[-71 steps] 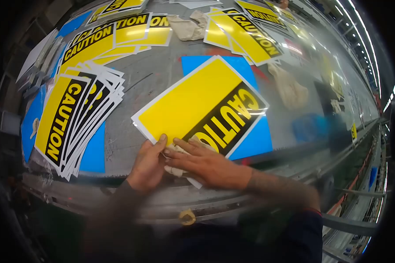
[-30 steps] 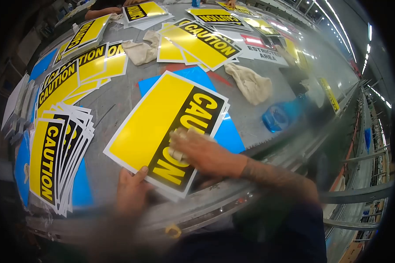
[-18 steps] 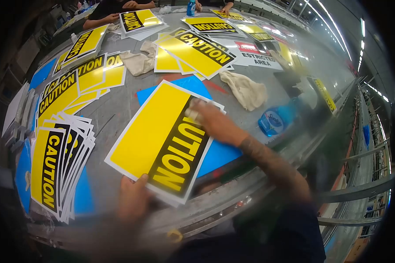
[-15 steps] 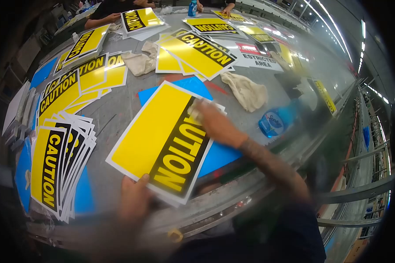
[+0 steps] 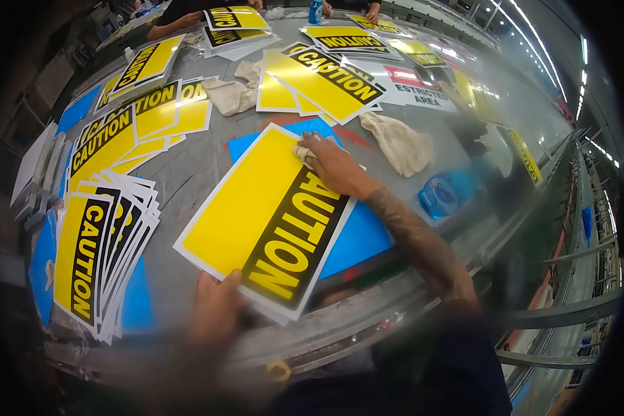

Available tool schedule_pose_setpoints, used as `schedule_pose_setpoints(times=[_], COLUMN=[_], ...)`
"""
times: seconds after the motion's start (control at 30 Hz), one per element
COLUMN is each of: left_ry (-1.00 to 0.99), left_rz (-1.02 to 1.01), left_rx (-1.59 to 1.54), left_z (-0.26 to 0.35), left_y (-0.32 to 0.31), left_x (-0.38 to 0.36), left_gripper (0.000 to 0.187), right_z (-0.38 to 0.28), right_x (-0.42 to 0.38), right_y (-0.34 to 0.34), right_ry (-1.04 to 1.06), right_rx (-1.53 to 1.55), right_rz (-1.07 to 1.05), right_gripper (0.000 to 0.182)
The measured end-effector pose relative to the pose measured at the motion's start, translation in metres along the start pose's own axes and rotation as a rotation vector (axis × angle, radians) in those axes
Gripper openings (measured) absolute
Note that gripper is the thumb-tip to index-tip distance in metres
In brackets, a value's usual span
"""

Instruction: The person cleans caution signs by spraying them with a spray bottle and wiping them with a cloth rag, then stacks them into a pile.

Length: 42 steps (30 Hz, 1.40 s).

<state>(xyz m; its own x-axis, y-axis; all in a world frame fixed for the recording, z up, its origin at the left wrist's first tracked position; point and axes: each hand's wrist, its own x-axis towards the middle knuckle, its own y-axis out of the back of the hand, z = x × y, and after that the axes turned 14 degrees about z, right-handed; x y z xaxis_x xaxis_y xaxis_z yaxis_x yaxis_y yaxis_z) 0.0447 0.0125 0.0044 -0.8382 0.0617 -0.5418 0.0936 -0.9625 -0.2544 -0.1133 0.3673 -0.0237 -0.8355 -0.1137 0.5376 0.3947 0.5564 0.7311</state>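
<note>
A yellow and black CAUTION sign (image 5: 243,201) lies tilted before me, over a blue sheet (image 5: 357,243) on the grey table. My left hand (image 5: 218,301) grips the sign's near left edge, thumb on top. My right hand (image 5: 329,163) presses a small pale cloth (image 5: 305,157) onto the sign's far upper part, its fingers closed round the cloth. Part of another sheet's white edge shows beneath the sign. To the right of my right hand lie a crumpled cream cloth (image 5: 402,144) and a blue bottle (image 5: 440,196).
A fanned stack of CAUTION signs (image 5: 83,260) lies at the left, with more signs (image 5: 326,73) across the far side. Another cream cloth (image 5: 229,96) lies among them. People's hands (image 5: 374,12) show at the far edge. A metal rail (image 5: 367,333) runs along the near side.
My right hand and its cloth have moved slightly toward the sign's far edge. The whole view has shifted a little. At the far left, a person's sign has been raised, showing another beneath.
</note>
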Motion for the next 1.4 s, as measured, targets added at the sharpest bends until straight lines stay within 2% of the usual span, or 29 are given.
schedule_pose_setpoints(times=[0.07,0.1,0.2,0.23,0.27,0.33,0.37,0.4,0.43,0.47,0.5,0.6,0.63,0.67,0.73,0.8,0.83,0.93,1.13,1.3,1.33,1.4], left_ry=[-0.014,-0.005,-0.052,-0.029,-0.004,0.039,0.088,0.129,0.169,0.245,0.242,0.209,0.194,0.191,0.161,0.169,0.154,0.166,0.156,0.113,0.102,0.106], left_rz=[-0.012,-0.002,-0.052,-0.082,-0.112,-0.065,-0.058,-0.065,-0.12,-0.161,-0.159,-0.153,-0.154,-0.155,-0.108,-0.107,-0.122,-0.122,-0.107,-0.091,-0.099,-0.097], left_rx=[0.01,0.04,0.04,-0.044,-0.128,-0.146,-0.172,-0.199,-0.265,-0.347,-0.329,-0.266,-0.245,-0.263,-0.202,-0.201,-0.213,-0.166,-0.179,-0.205,-0.207,-0.178], left_z=[0.0,0.003,-0.004,-0.001,0.001,0.006,0.01,0.015,0.011,0.008,0.009,0.009,0.009,0.013,0.012,0.014,0.013,0.016,0.016,0.011,0.01,0.011], left_y=[0.0,-0.002,0.006,0.002,-0.001,-0.005,-0.007,-0.008,-0.001,0.006,0.006,0.006,0.005,0.004,0.001,0.002,0.002,0.001,-0.002,-0.004,-0.004,-0.005], left_x=[0.004,0.003,0.01,0.007,0.003,0.002,0.001,0.002,0.008,0.015,0.013,0.013,0.014,0.014,0.013,0.008,0.008,0.007,0.007,0.006,0.006,0.004], left_gripper=[0.047,0.046,0.047,0.047,0.048,0.049,0.049,0.049,0.051,0.055,0.055,0.055,0.055,0.052,0.048,0.043,0.043,0.044,0.045,0.046,0.046,0.047], right_z=[-0.017,-0.067,-0.019,0.02,-0.014,-0.04,-0.079,-0.11,-0.142,-0.17,-0.177,-0.159,-0.145,-0.136,-0.134,-0.148,-0.162,-0.148,-0.123,-0.133,-0.139,-0.123], right_x=[-0.018,-0.021,-0.014,-0.004,0.012,-0.011,-0.03,-0.051,-0.068,-0.078,-0.082,-0.074,-0.065,-0.061,-0.061,-0.074,-0.074,-0.073,-0.061,-0.078,-0.074,-0.067], right_y=[-0.013,-0.002,-0.016,-0.025,0.001,-0.016,-0.016,-0.013,-0.012,0.001,0.008,0.025,0.024,0.025,0.014,0.014,0.023,0.033,0.051,0.041,0.041,0.025], right_ry=[0.308,0.264,0.347,0.222,-0.066,0.225,0.342,0.46,0.403,0.252,0.294,0.379,0.512,0.324,0.36,0.564,0.555,0.584,0.501,0.591,0.47,0.271], right_rx=[-0.008,-0.069,-0.001,-0.104,-0.042,-0.125,-0.019,0.008,0.115,0.272,0.326,0.466,0.377,0.325,0.216,0.268,0.363,0.564,0.69,0.475,0.419,0.217], right_rz=[-0.057,-0.169,-0.015,-0.031,-0.042,-0.057,-0.007,-0.126,-0.236,-0.304,-0.346,-0.551,-0.487,-0.463,-0.364,-0.44,-0.592,-0.746,-0.891,-0.661,-0.607,-0.351], right_gripper=[0.044,0.044,0.042,0.042,0.042,0.043,0.042,0.042,0.044,0.046,0.046,0.048,0.048,0.047,0.049,0.052,0.055,0.061,0.056,0.07,0.065,0.059])
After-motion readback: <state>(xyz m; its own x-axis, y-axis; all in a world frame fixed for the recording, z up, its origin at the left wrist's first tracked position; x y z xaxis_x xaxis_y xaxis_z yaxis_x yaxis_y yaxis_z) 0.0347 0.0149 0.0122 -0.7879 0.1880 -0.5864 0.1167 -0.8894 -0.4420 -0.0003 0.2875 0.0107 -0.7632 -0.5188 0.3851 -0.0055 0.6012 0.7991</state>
